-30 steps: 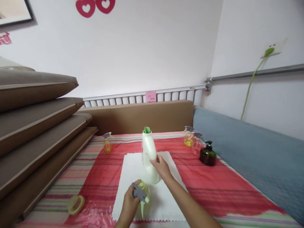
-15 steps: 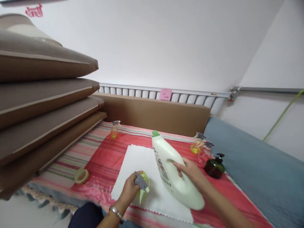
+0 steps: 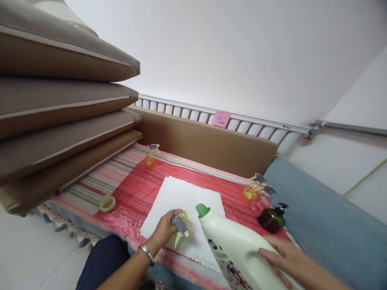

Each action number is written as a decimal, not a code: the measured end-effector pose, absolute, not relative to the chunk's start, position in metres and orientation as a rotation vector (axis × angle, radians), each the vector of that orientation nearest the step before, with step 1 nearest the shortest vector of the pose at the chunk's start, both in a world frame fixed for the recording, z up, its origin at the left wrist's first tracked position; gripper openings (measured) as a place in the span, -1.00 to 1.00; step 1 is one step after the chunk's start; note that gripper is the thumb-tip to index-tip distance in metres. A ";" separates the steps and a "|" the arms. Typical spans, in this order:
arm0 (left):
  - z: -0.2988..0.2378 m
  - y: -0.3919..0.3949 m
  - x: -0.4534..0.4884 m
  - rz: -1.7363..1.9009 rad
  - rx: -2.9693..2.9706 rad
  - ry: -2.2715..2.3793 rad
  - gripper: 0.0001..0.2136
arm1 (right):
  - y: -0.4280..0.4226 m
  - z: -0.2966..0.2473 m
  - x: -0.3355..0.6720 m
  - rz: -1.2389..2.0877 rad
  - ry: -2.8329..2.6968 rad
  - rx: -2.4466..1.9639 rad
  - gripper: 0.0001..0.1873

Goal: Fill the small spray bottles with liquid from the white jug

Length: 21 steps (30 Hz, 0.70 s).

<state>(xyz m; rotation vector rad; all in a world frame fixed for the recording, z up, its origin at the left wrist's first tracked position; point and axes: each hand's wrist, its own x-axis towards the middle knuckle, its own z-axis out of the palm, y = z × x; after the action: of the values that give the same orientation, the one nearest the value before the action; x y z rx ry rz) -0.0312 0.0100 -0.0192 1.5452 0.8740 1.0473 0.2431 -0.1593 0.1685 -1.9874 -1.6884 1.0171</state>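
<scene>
My left hand (image 3: 165,230) is closed round a grey spray head (image 3: 179,222) with a pale green trigger. Right beside it shows the open ring-shaped neck of a small yellow-green spray bottle (image 3: 183,216); the hand and spray head hide most of its body. My right hand (image 3: 282,257) grips the handle of a large pale green detergent bottle (image 3: 232,237). That bottle is tilted, its green spout (image 3: 202,210) pointing left towards the small bottle, apart from it. Beneath both lies a white scallop-edged cloth (image 3: 193,193).
Back left stands a spray bottle (image 3: 150,157). To the right are a yellow spray bottle (image 3: 250,191), a pink one (image 3: 260,201) and a dark pump bottle (image 3: 272,218). A round pale-yellow object (image 3: 107,203) lies at left. Stacked cushions (image 3: 69,92) rise at left.
My right hand has brought the detergent bottle lower and nearer to me, tipping its spout further over to the left. My left hand keeps its hold, and the camera view has shifted.
</scene>
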 end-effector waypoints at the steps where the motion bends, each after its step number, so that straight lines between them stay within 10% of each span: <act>1: -0.020 0.010 -0.031 1.049 1.551 0.874 -0.51 | -0.158 0.170 0.241 1.004 -1.723 -1.991 -0.52; 21: -0.017 0.004 -0.028 1.046 1.668 0.956 -0.41 | -0.126 0.194 0.213 0.719 -2.086 -2.092 -0.63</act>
<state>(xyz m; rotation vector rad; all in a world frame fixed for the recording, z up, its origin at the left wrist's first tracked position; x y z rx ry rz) -0.0279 0.0035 -0.0173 1.6679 0.9560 1.0456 0.2126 -0.1263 0.1940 -2.0916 -2.0857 0.7193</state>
